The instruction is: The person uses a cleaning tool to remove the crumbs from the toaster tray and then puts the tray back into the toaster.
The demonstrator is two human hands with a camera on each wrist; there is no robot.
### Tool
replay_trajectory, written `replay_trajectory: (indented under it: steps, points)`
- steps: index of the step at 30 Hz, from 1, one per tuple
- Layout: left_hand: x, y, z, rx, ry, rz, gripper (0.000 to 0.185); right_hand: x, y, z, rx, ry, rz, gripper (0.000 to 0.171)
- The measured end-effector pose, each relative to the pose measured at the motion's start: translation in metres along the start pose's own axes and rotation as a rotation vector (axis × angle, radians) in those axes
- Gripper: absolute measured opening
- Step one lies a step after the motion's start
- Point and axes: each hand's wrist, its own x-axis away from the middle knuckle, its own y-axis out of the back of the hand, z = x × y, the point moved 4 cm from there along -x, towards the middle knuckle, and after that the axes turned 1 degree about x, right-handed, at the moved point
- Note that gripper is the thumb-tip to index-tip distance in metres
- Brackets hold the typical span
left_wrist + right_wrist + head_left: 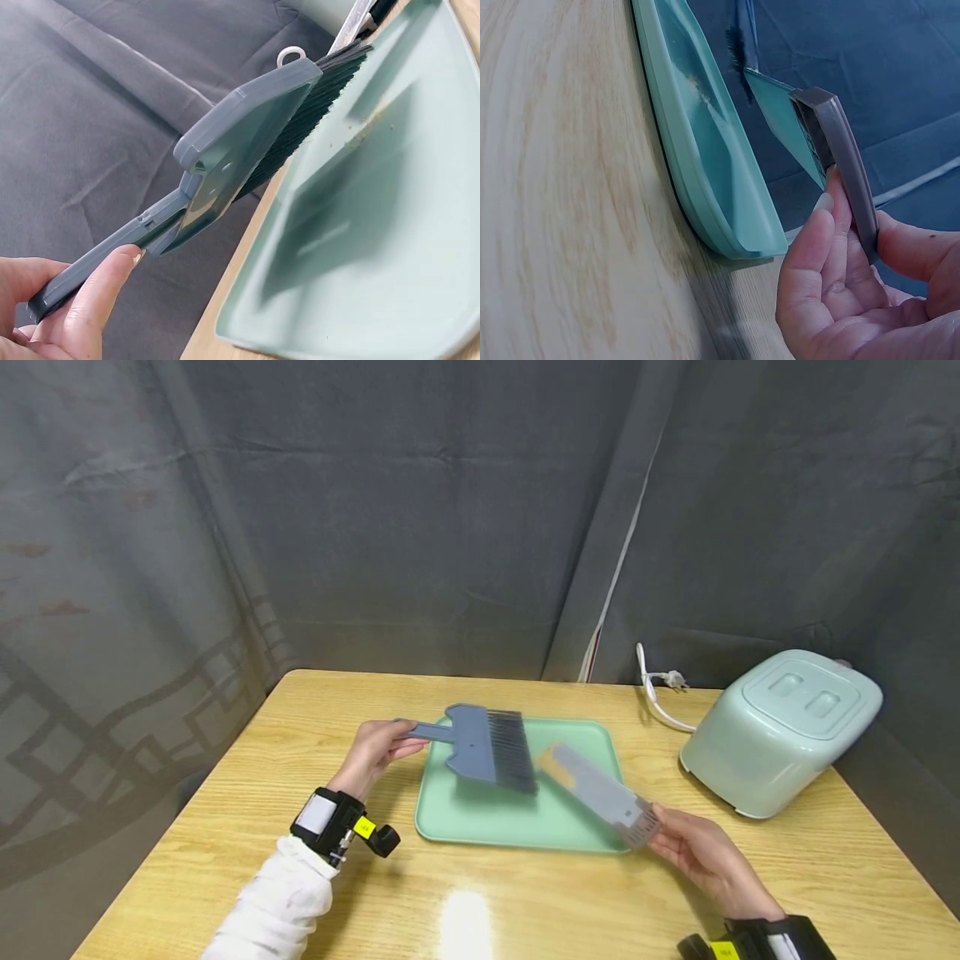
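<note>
Blue-grey brush (472, 747), its handle pinched by the left hand (377, 750), hangs over the green tray (487, 827) toward eleven o'clock, while the right hand (701, 857) pinches one end of a flat grey scraper (596, 791) at three o'clock, above tray-borne crumbs (369, 129).

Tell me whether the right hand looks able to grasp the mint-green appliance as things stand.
Probably not yet: the right hand pinches a flat scraper, which would likely need putting down first. No object shows between that hand and the mint-green appliance.
</note>
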Motion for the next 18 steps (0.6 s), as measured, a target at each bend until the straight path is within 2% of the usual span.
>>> replay_trajectory:
  steps: [4, 7, 12, 18]
  points:
    - [0.001, 0.007, -0.002, 0.0, -0.009, -0.001, 0.031, 0.001, 0.004, 0.002, 0.02, -0.032, -0.067, 0.013]
    - [0.002, 0.012, -0.004, -0.003, -0.009, -0.009, 0.03, 0.002, 0.005, 0.003, 0.031, -0.04, -0.086, 0.015]
    - [0.003, 0.018, -0.007, -0.019, -0.01, -0.005, 0.029, 0.003, 0.005, 0.006, 0.02, -0.024, -0.042, 0.021]
    - [0.006, 0.016, -0.009, -0.033, -0.016, 0.009, 0.032, 0.003, 0.003, 0.01, -0.007, 0.025, 0.052, 0.023]
